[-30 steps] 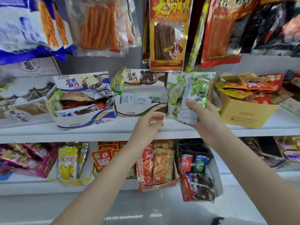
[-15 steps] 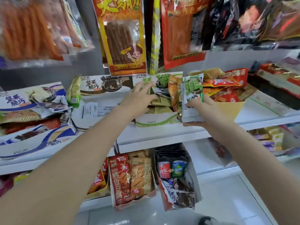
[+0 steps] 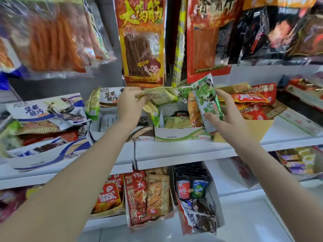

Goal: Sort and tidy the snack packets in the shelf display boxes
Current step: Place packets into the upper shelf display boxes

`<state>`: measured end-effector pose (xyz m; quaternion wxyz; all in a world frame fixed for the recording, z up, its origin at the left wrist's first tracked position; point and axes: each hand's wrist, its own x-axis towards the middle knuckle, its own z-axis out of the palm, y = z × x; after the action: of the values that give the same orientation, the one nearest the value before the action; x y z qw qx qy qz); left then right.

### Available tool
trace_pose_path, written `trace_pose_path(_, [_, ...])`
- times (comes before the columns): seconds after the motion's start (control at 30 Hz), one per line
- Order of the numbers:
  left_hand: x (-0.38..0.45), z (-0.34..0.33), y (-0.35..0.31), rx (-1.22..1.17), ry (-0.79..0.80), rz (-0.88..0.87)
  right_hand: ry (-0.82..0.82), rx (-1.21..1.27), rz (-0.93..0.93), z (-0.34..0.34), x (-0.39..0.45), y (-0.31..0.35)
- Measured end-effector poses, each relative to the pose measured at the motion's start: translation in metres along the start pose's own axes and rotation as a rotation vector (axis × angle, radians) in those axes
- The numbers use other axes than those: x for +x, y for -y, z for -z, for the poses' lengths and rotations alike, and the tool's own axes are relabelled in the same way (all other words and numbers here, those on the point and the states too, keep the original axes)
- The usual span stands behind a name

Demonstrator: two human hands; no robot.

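Sorting was midway at the green box (image 3: 176,135) on the shelf (image 3: 183,152). The left hand (image 3: 130,103) pinched a pale packet (image 3: 161,96) above it; the right hand (image 3: 227,116) gripped a green packet (image 3: 206,100) beside it. Next, each probably needed slotting upright among its matching packets.

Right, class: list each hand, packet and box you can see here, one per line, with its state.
Left hand: pinching a pale packet.
Right hand: gripping a green packet, tilted.
Green box: open, part filled.
Yellow box: open, heaped with red packets.
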<state>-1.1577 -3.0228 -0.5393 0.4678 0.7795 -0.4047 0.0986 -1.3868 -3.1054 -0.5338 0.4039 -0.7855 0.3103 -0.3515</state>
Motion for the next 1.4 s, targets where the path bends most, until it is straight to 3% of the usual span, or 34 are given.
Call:
trace_pose_path(0.33, [-0.016,0.017,0.009,0.002,-0.071,0.159,0.25,-0.874,0.166,-0.052,0.053,0.004])
trace_pose_path(0.43, [-0.019,0.021,0.014,-0.064,-0.085,0.212,0.281,-0.977,0.149,-0.062,0.057,-0.003])
trace_pose_path(0.57, [-0.022,0.027,0.021,-0.126,-0.114,0.292,0.23,-0.873,0.123,-0.068,0.049,-0.003])
trace_pose_path(0.67, [-0.026,0.03,0.021,-0.096,-0.115,0.215,0.13,-0.805,0.128,-0.069,0.044,0.006])
trace_pose_path(0.77, [-0.029,0.034,0.008,-0.04,-0.124,0.088,0.16,-0.552,0.348,-0.075,0.044,0.023])
trace_pose_path(0.87, [-0.03,0.037,-0.005,-0.001,-0.081,-0.046,0.176,-0.562,0.513,-0.09,0.044,0.032])
trace_pose_path(0.97, [-0.03,0.042,-0.014,-0.043,-0.042,-0.062,0.0,-0.578,0.46,-0.095,0.043,0.028])
trace_pose_path(1.1, [-0.026,0.059,-0.013,-0.252,-0.081,0.162,-0.315,-0.302,0.195,-0.065,0.043,0.027])
trace_pose_path(1.2, [-0.022,0.075,-0.015,-0.434,-0.093,0.248,-0.174,0.089,0.085,-0.025,0.031,0.036])
trace_pose_path(1.3, [-0.022,0.082,-0.035,-0.382,0.065,0.134,0.197,-0.165,0.162,0.007,0.01,0.04])
trace_pose_path(1.4, [-0.032,0.072,-0.067,-0.316,0.28,0.013,0.326,-0.217,0.139,0.015,-0.01,0.031])
